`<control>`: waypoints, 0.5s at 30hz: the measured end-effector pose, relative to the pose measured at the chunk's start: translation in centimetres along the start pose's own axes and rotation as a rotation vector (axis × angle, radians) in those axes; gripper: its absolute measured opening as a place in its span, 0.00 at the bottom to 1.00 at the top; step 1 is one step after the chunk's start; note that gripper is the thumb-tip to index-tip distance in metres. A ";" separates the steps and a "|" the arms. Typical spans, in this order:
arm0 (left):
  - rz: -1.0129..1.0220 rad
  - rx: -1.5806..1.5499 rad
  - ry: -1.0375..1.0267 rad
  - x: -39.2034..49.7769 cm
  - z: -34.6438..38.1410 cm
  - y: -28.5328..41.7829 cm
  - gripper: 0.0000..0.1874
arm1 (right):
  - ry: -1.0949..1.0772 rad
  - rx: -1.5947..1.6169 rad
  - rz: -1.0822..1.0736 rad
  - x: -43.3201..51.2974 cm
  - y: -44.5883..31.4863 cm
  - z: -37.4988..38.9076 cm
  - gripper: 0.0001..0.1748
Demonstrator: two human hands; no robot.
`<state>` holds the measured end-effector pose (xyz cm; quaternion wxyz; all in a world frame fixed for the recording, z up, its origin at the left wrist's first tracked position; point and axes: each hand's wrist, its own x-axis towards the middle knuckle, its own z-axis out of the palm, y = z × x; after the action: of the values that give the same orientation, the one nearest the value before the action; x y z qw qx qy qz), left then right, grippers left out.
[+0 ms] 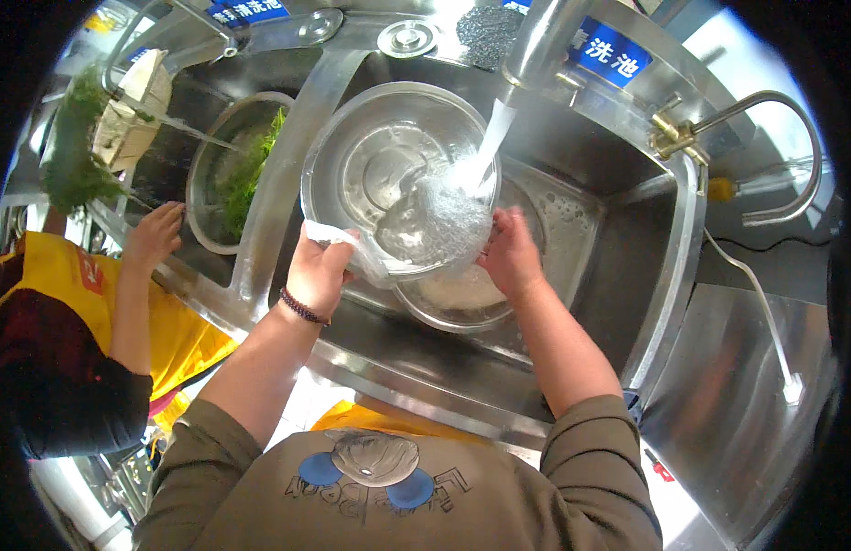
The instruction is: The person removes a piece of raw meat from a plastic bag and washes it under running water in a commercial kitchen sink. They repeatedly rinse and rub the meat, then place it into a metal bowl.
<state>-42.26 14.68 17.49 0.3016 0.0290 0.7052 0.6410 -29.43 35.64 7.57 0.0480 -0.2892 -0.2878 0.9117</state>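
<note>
A large stainless steel bowl [329,162] stands under a thick metal spout [539,48], and water pours into its right side. My left hand [320,272] pinches a wet white cloth or plastic film [360,253] at the bowl's near left rim. At the bowl's right rim is my right hand [513,253], blurred, with its fingers partly hidden behind the rim and splashing water; whether it grips the rim I cannot tell. Below and partly under the bowl, a second round metal basin [460,303] with cloudy contents rests in the sink [584,227].
At left, a co-worker in a yellow apron [184,337] has a hand near a basin [203,237] of leafy greens [249,186]. Two drain strainers [407,38] and dark steel wool [489,34] lie on the back ledge. A curved faucet [807,144] stands at right.
</note>
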 end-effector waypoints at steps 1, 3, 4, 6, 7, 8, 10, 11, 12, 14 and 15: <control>-0.019 -0.017 -0.014 0.0 -0.3 -0.2 0.19 | -0.071 -0.016 -0.019 -0.7 -0.8 0.6 0.32; -0.027 -0.064 -0.085 -0.2 -0.9 -0.6 0.18 | -0.259 -0.018 -0.065 -1.9 -2.1 1.8 0.32; -0.081 -0.026 -0.101 -0.3 -1.3 -0.8 0.19 | -0.183 -0.185 -0.044 -2.0 -2.5 2.4 0.28; -0.151 0.043 -0.171 -0.2 -2.1 -1.1 0.21 | 0.006 -0.515 0.005 -1.8 -2.8 3.5 0.25; -0.103 -0.079 -0.246 -0.2 -2.2 -1.4 0.23 | 0.057 -0.657 0.004 -1.6 -2.8 3.8 0.24; -0.097 -0.178 -0.273 -0.2 -2.4 -1.7 0.25 | 0.138 -0.658 -0.032 -1.3 -2.7 3.9 0.22; -0.182 -0.284 -0.291 -0.4 -3.2 -2.1 0.31 | 0.253 -0.638 -0.150 -0.8 -2.7 3.6 0.20; -0.154 -0.336 -0.263 -0.6 -3.4 -2.5 0.34 | 0.314 -0.627 -0.187 -0.5 -2.7 3.2 0.18; -0.186 -0.361 -0.271 -0.7 -4.1 -2.5 0.28 | 0.334 -0.596 -0.249 -0.5 -2.8 2.5 0.18; -0.208 -0.400 -0.311 -0.7 -5.7 -2.6 0.19 | 0.386 -0.683 -0.381 -0.5 -3.1 1.3 0.17; -0.236 -0.386 -0.299 -0.6 -6.4 -2.6 0.14 | 0.392 -0.720 -0.451 -0.5 -3.2 0.8 0.17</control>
<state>-43.84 8.27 15.28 0.4749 -0.0171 0.5162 0.7126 -29.72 37.80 10.09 0.1949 -0.3846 -0.6269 0.6489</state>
